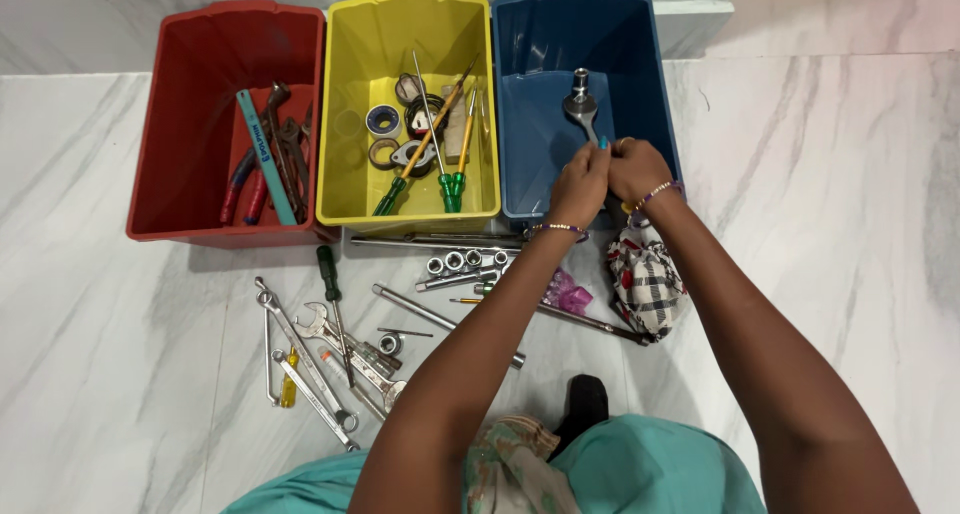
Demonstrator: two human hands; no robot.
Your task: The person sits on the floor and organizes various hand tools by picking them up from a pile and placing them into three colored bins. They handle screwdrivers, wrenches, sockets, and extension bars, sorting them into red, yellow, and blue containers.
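Observation:
Both my hands reach over the front of the blue bin [640,84]. My left hand [578,186] and my right hand [636,168] are closed side by side on the handle end of a metal ratchet wrench [580,102]. Its round head lies further in on the bin's floor. A beaded bracelet sits on each wrist.
A yellow bin [350,114] holds screwdrivers, tape rolls and rings. A red bin [185,104] holds pliers and a blue bar. On the marble floor lie spanners [320,359], sockets [463,261], long metal rods [430,242], a green-handled screwdriver [328,274], a checked cloth [645,284] and a pink item [570,296].

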